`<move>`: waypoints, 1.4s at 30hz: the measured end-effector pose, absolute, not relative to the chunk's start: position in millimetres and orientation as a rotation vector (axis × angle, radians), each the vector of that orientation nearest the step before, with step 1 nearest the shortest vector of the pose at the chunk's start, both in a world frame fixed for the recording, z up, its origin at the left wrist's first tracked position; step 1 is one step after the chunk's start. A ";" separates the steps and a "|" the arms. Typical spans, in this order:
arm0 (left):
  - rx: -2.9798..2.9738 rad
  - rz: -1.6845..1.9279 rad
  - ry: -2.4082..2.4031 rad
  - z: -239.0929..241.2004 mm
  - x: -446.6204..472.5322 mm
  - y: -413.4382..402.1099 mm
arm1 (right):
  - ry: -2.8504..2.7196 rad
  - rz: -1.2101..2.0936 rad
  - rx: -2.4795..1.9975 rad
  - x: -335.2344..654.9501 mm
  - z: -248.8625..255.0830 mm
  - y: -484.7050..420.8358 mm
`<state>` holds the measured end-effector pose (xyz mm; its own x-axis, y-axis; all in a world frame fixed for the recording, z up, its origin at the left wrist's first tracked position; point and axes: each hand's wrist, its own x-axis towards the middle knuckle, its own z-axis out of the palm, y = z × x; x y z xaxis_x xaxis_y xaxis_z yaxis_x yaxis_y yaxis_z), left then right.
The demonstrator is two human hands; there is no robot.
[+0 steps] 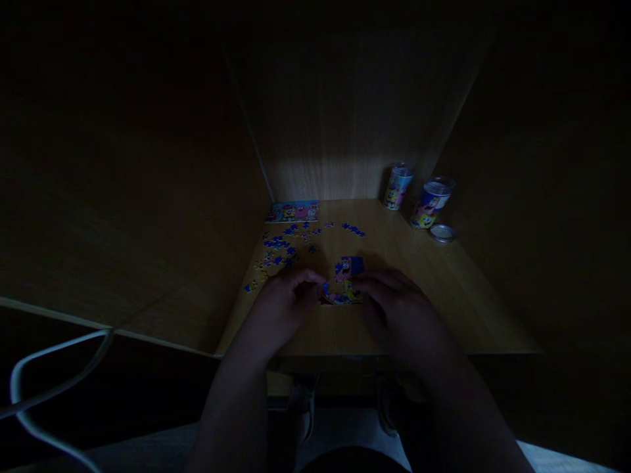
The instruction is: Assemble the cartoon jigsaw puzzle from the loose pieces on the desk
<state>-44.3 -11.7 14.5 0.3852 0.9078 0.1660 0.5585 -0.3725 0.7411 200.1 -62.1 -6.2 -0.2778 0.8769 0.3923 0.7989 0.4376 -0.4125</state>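
A partly joined jigsaw puzzle [352, 265] with cartoon figures lies on the wooden desk between my hands; its outline is uneven, with a gap at the upper left. My left hand [290, 299] is curled at its left edge, thumb and forefinger close together by a blue bit. From the other side, my right hand [397, 299] bends its fingers onto the puzzle's right part, covering some of it. Dim light hides whether a loose piece is in either pinch. Loose jigsaw pieces [277, 242], many blue side up, are scattered beyond my left hand.
A picture card [293, 211] lies at the desk's back left. Two cartoon-printed cans [397, 187] [430, 205] stand at the back right, a round lid [442, 233] beside the nearer one. Wooden panels enclose the desk [473, 309]. A white cable [54, 394] loops at lower left.
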 end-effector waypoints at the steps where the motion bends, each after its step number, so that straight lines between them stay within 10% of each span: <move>1: 2.060 0.776 1.256 15.0 -43.8 -12.0 | -2.124 0.177 -1.401 199.9 -5.9 -62.1; 42: 2.103 0.781 1.243 9.6 -60.2 -19.5 | -2.136 0.164 -1.405 199.0 -3.4 -62.2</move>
